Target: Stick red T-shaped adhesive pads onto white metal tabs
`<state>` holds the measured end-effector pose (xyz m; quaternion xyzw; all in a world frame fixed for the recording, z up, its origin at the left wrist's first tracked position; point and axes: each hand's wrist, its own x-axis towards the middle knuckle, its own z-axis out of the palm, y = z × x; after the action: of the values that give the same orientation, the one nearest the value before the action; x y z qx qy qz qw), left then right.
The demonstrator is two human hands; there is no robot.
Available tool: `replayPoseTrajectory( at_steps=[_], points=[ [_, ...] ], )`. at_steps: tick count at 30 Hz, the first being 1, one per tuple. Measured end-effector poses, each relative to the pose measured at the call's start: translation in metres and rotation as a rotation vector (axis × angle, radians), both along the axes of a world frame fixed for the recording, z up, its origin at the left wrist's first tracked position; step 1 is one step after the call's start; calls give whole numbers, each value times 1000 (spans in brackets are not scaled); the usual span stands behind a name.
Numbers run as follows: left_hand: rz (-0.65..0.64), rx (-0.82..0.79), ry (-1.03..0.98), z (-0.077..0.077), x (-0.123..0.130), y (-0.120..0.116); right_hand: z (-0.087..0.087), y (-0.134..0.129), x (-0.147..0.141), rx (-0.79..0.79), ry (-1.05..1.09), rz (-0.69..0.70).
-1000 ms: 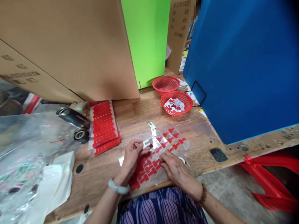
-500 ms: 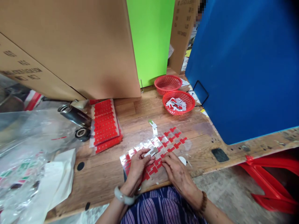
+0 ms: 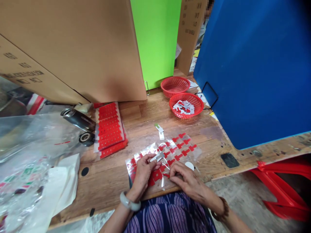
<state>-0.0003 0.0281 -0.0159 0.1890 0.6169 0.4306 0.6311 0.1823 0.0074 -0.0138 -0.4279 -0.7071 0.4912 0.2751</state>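
Observation:
My left hand (image 3: pixel 145 169) pinches a small white-and-grey flat piece (image 3: pixel 157 157) between thumb and fingers, above a clear sheet of red T-shaped stickers (image 3: pixel 178 157). To its right, my right hand (image 3: pixel 185 177) is closed, thumb against curled fingers. A red sticker (image 3: pixel 166 175) shows at those fingertips, and the clear sheet bows up with bright glare there. Beyond the sheet lie two loose flat pieces, a green-and-white one (image 3: pixel 159 127) and a white one (image 3: pixel 161 135). A white disc (image 3: pixel 189 166) rests by the sheet's right side.
A red basket (image 3: pixel 200 108) holds many small white-and-red pieces; another red basket (image 3: pixel 164 89) stands behind it. Stacked red sticker sheets (image 3: pixel 110 126), a dark flask (image 3: pixel 79 119) and its cap (image 3: pixel 86 138) lie left. A blue panel (image 3: pixel 255 74) borders the right.
My right hand has drawn back slightly toward the right, its fingers curling tighter at a red sticker. The clear sheet has bent upward near it. My left hand keeps its piece in nearly the same place.

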Motion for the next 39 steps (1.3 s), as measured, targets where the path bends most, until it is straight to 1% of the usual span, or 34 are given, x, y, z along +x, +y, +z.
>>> replayPoseTrajectory(
  at_steps=[2, 4, 6, 9, 11, 14, 19, 23, 25, 28, 31, 39],
  points=[
    [-6, -4, 3, 2, 0, 1, 1, 3, 5, -92, 72, 13],
    [-8, -25, -13, 3, -1, 2, 4, 6, 11, -166, 134, -9],
    [-8, -55, -54, 4, -3, 3, 10, 8, 14, -188, 168, -31],
    [3, -72, -128, 7, -6, 2, 19, 11, 13, -149, 148, -64],
    [4, -58, -153, 10, -7, 0, 21, 13, 6, -92, 113, -131],
    [-16, -31, -167, 16, -8, -4, 18, 18, -6, 1, 110, -237],
    [-26, -25, -193, 25, -8, -11, 13, 23, -22, 92, 86, -254],
    [-1, -33, -198, 28, -7, -14, 8, 23, -27, 156, 32, -323],
    [-4, -28, -205, 29, -7, -15, 5, 21, -28, 164, 26, -322],
    [-10, -23, -212, 29, -6, -16, 3, 20, -29, 139, 26, -277],
    [-10, -22, -205, 29, -6, -16, 4, 20, -29, 118, 39, -256],
    [-12, -27, -202, 32, -5, -14, 8, 22, -31, 90, 74, -261]
  ],
)
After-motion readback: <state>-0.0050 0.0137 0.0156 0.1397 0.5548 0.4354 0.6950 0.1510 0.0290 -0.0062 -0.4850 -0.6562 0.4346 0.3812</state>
